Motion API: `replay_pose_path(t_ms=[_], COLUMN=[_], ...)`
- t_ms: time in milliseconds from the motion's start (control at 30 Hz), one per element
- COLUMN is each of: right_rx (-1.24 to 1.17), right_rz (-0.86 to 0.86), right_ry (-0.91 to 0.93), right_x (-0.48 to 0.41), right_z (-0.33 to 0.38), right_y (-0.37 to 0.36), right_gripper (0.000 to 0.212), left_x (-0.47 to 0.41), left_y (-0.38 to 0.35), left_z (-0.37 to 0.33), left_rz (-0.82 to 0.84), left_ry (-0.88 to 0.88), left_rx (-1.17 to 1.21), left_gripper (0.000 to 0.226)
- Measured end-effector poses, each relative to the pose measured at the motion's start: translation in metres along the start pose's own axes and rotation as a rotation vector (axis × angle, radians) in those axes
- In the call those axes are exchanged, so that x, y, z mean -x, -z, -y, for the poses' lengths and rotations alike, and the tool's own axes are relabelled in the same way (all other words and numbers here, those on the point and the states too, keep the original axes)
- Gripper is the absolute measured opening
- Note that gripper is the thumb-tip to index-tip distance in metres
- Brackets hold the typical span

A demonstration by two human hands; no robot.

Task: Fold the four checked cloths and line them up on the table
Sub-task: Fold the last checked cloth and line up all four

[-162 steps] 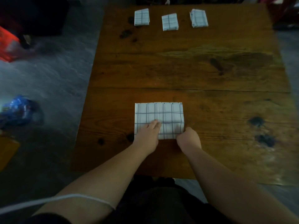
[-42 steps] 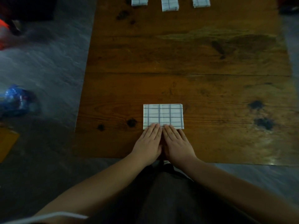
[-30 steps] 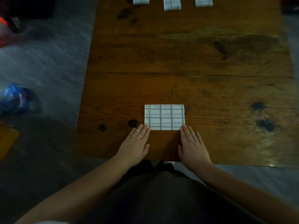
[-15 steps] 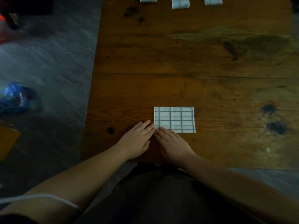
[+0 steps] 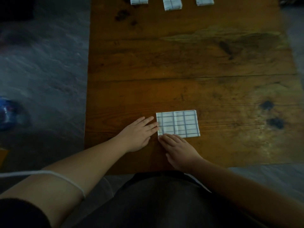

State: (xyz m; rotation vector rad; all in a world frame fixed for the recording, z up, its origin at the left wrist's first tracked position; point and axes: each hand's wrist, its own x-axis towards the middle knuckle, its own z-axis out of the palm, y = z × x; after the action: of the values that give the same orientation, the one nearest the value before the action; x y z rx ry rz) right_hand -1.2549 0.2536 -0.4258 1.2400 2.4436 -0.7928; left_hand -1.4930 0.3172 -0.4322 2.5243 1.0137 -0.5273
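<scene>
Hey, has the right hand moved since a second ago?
Yes. The right hand slid left along the near edge of the white blue-checked folded cloth, from its right corner to its left corner.

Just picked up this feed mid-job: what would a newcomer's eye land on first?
The bright checked cloth, folded into a rectangle, lies near the front edge of the table, with the left hand flat at its left edge and the right hand at its near left corner. Three smaller folded cloths sit in a row at the far edge, cut off by the frame.
</scene>
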Motion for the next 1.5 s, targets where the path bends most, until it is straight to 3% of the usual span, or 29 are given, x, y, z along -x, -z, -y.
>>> replay_pose_path(t_ms=[367, 467, 600, 700, 800, 967, 1167, 1400, 1500], right_rx=[-0.057, -0.297, -0.472, -0.604, -0.696, -0.699, -0.761, -0.770, -0.822], right_rz=[0.002, -0.086, -0.424, -0.499, -0.463, -0.397, -0.356, -0.295, -0.353], right_ry=[-0.029, -0.081, -0.347, -0.690, -0.912, -1.026, -1.104, -1.142, -1.126], right_x=[-0.001, 0.002, 0.017, 0.027, 0.029, 0.014, -0.002, -0.005, -0.004], right_z=[0.002, 0.003, -0.011, -0.031, -0.048, -0.048, -0.044, -0.044, -0.040], right_y=[0.006, 0.014, 0.021, 0.026, 0.027, 0.034, 0.039, 0.043, 0.043], right_gripper=[0.067, 0.054, 0.031, 0.028, 0.035, 0.045, 0.028, 0.035, 0.032], left_x=[-0.022, -0.020, -0.016, -0.015, -0.020, -0.036, -0.044, -0.044, -0.043], left_y=[0.021, 0.020, 0.022, 0.020, 0.013, 0.004, 0.004, 0.001, -0.001], left_z=[0.020, 0.008, -0.019, -0.043, -0.060, -0.064, -0.063, -0.060, -0.058], left_rz=[-0.007, -0.053, -0.128, -0.169, -0.208, -0.259, -0.252, -0.233, -0.235], left_ry=[0.111, 0.151, 0.179, 0.106, 0.070, 0.215, 0.264, 0.250, 0.241], left_rx=[-0.018, 0.029, 0.151, 0.226, 0.282, 0.398, 0.406, 0.396, 0.384], left_gripper=[0.061, 0.062, 0.064, 0.060, 0.049, 0.042, 0.053, 0.062, 0.063])
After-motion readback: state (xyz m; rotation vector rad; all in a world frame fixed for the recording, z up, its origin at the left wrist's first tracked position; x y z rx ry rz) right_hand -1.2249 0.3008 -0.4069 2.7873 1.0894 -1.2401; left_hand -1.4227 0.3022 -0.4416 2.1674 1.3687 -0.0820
